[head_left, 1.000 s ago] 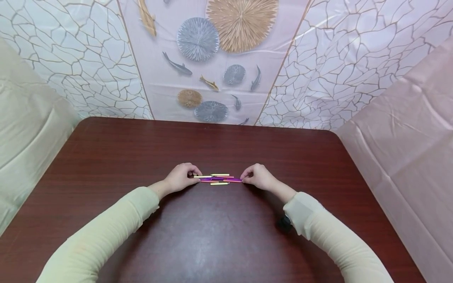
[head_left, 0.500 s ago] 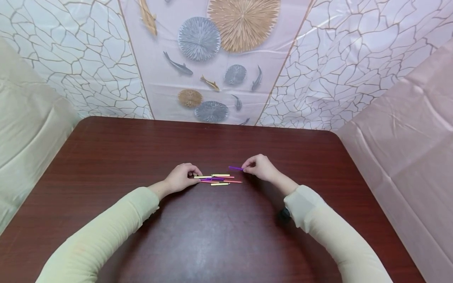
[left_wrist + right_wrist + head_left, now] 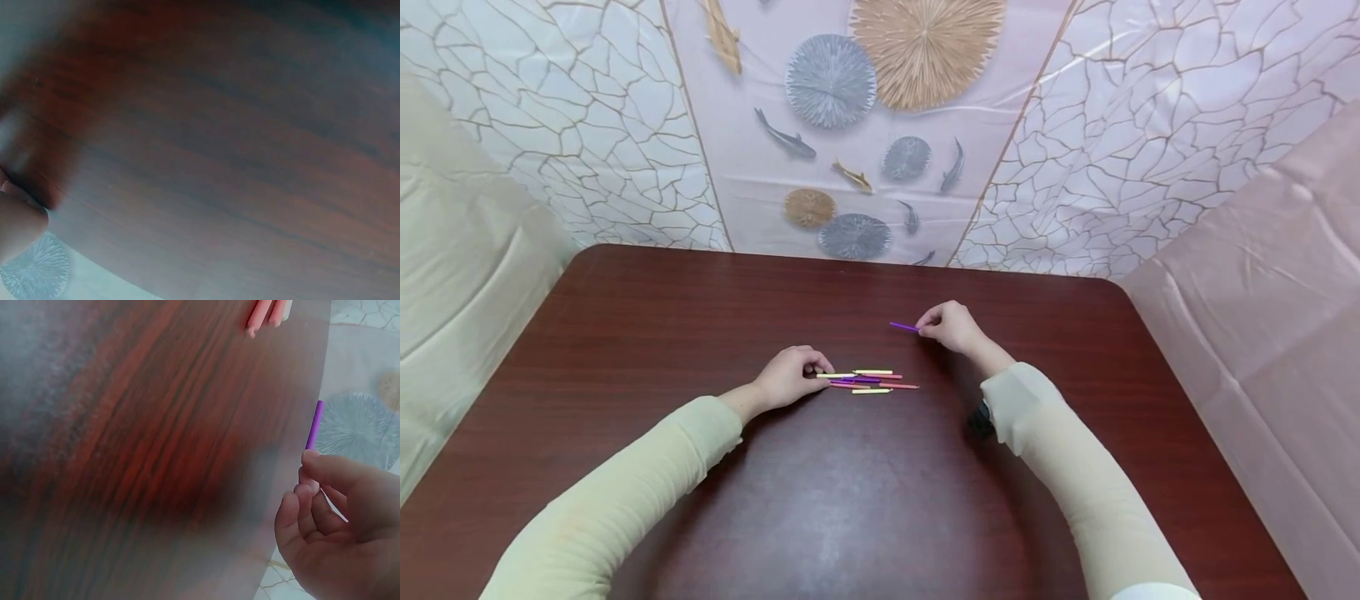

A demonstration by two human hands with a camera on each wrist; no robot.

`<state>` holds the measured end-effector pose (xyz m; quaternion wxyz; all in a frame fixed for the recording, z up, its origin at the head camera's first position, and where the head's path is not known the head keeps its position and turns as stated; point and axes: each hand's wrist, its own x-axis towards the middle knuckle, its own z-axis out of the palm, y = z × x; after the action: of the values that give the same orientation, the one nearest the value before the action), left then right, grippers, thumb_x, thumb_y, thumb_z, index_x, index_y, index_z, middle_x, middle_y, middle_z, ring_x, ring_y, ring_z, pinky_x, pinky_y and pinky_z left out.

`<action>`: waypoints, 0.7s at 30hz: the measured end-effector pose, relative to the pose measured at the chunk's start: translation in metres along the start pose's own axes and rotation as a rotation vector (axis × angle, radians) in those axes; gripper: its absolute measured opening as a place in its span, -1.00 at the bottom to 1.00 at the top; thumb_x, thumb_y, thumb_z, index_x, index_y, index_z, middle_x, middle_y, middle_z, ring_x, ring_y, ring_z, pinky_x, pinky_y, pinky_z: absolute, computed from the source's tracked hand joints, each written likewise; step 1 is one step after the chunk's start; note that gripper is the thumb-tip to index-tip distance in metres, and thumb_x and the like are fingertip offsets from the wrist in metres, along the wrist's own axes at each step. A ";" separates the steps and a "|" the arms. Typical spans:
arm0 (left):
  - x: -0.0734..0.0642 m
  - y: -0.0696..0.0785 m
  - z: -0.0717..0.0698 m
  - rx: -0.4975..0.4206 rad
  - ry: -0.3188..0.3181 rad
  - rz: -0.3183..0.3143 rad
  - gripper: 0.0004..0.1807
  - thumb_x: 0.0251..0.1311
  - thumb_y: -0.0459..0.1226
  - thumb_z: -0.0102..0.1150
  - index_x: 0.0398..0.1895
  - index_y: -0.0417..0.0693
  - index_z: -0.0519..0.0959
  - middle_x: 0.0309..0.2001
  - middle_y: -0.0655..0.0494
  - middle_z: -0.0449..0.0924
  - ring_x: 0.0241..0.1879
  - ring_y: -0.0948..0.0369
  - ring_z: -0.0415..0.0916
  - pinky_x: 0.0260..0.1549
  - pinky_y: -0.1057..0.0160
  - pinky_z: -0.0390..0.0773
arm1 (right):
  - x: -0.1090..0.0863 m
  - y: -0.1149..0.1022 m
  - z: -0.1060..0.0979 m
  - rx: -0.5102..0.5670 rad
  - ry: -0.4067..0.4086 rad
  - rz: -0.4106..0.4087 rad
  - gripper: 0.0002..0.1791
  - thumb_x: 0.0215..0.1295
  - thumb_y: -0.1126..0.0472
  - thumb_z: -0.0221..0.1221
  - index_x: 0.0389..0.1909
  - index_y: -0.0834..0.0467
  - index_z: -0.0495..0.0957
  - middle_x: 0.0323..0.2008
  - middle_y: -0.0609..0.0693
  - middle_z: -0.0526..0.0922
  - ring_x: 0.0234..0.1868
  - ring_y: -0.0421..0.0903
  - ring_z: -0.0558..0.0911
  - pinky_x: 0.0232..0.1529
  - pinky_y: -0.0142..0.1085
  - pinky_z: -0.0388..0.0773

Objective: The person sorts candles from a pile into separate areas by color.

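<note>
Thin coloured sticks that look like small candles lie in a loose bundle on the brown table. A yellow candle (image 3: 836,376), a dark purple candle (image 3: 861,381) and an orange-pink candle (image 3: 898,386) are among several there. At the bundle's left end, my left hand (image 3: 792,377) has its thumb and forefinger curled around the candle ends. My right hand (image 3: 952,327) pinches one end of a purple candle (image 3: 903,326), beyond the bundle and to its right. In the right wrist view that purple candle (image 3: 315,425) sticks out past the fingertips. The left wrist view shows only a bit of hand (image 3: 22,225).
The dark wooden table (image 3: 760,500) has rounded far corners. A patterned cloth (image 3: 842,150) hangs behind its far edge, with pale drapes (image 3: 1262,267) at the sides. Something dark (image 3: 980,422) shows under the right sleeve's cuff.
My right hand has taken a purple candle from the bundle's right end and moved it away toward the table's far side. The left hand has stayed at the bundle.
</note>
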<state>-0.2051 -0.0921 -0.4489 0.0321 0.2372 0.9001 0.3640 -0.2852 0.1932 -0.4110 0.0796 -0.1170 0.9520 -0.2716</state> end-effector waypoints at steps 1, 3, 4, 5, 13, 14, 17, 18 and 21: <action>0.000 0.000 0.000 -0.001 0.000 -0.002 -0.88 0.01 -0.31 0.31 -0.34 -0.10 0.65 -0.43 0.12 0.53 -0.37 0.27 0.39 -0.28 0.34 0.36 | 0.002 0.001 0.001 -0.009 0.002 -0.003 -0.88 0.16 0.26 0.23 -0.37 0.24 0.69 -0.41 0.08 0.71 -0.45 -0.15 0.45 -0.41 -0.42 0.34; 0.001 -0.001 0.001 0.002 0.000 -0.004 -0.88 0.01 -0.30 0.31 -0.34 -0.09 0.65 -0.43 0.13 0.53 -0.37 0.27 0.38 -0.28 0.34 0.36 | 0.004 0.002 0.002 -0.020 0.004 -0.001 -0.88 0.16 0.26 0.23 -0.38 0.24 0.69 -0.39 0.09 0.71 -0.41 -0.11 0.46 -0.38 -0.40 0.34; 0.001 -0.002 0.001 0.005 0.002 -0.003 -0.88 0.01 -0.30 0.31 -0.34 -0.08 0.65 -0.44 0.13 0.53 -0.37 0.27 0.38 -0.28 0.34 0.36 | 0.005 0.003 0.002 -0.023 0.004 -0.002 -0.88 0.15 0.27 0.23 -0.38 0.24 0.69 -0.39 0.10 0.72 -0.40 -0.10 0.47 -0.36 -0.40 0.33; 0.001 -0.002 0.001 0.005 0.005 -0.004 -0.88 0.01 -0.30 0.32 -0.35 -0.08 0.65 -0.44 0.13 0.53 -0.38 0.28 0.38 -0.29 0.34 0.36 | 0.006 0.004 0.003 -0.026 0.005 -0.003 -0.88 0.15 0.27 0.23 -0.39 0.25 0.69 -0.40 0.10 0.72 -0.39 -0.10 0.47 -0.35 -0.40 0.33; 0.002 -0.003 0.002 0.018 0.022 0.006 -0.88 -0.01 -0.30 0.32 -0.36 -0.08 0.65 -0.45 0.14 0.51 -0.39 0.29 0.36 -0.31 0.36 0.33 | 0.008 0.010 0.008 -0.025 0.016 0.002 -0.90 0.13 0.30 0.23 -0.42 0.26 0.68 -0.44 0.09 0.71 -0.41 -0.10 0.47 -0.34 -0.40 0.33; 0.002 -0.003 0.002 0.020 0.022 0.008 -0.88 -0.01 -0.30 0.32 -0.36 -0.08 0.65 -0.45 0.14 0.51 -0.39 0.29 0.36 -0.31 0.36 0.33 | 0.008 0.011 0.008 -0.022 0.021 0.001 -0.90 0.13 0.31 0.23 -0.41 0.26 0.68 -0.44 0.09 0.71 -0.41 -0.11 0.47 -0.34 -0.40 0.34; 0.002 -0.002 0.002 0.022 0.023 0.010 -0.89 0.00 -0.30 0.32 -0.36 -0.08 0.65 -0.45 0.14 0.52 -0.39 0.29 0.36 -0.31 0.36 0.34 | 0.009 0.012 0.010 0.000 0.026 0.006 -0.91 0.14 0.32 0.22 -0.40 0.27 0.67 -0.44 0.10 0.69 -0.42 -0.11 0.49 -0.34 -0.40 0.36; 0.002 -0.003 0.002 0.020 0.023 0.010 -0.89 0.00 -0.30 0.32 -0.36 -0.08 0.65 -0.45 0.14 0.52 -0.39 0.28 0.37 -0.30 0.35 0.34 | 0.009 0.012 0.010 0.007 0.026 0.006 -0.91 0.14 0.31 0.23 -0.40 0.27 0.67 -0.44 0.11 0.69 -0.41 -0.10 0.49 -0.34 -0.39 0.36; 0.001 -0.003 0.003 0.019 0.022 0.008 -0.89 0.00 -0.30 0.32 -0.36 -0.07 0.65 -0.45 0.14 0.53 -0.38 0.28 0.38 -0.29 0.34 0.35 | 0.009 0.013 0.011 0.018 0.034 0.011 -0.88 0.15 0.26 0.24 -0.38 0.25 0.66 -0.41 0.11 0.68 -0.39 -0.08 0.50 -0.33 -0.38 0.37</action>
<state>-0.2068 -0.0920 -0.4529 0.0184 0.2372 0.9029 0.3580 -0.2936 0.1959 -0.4279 0.0660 -0.1066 0.9513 -0.2817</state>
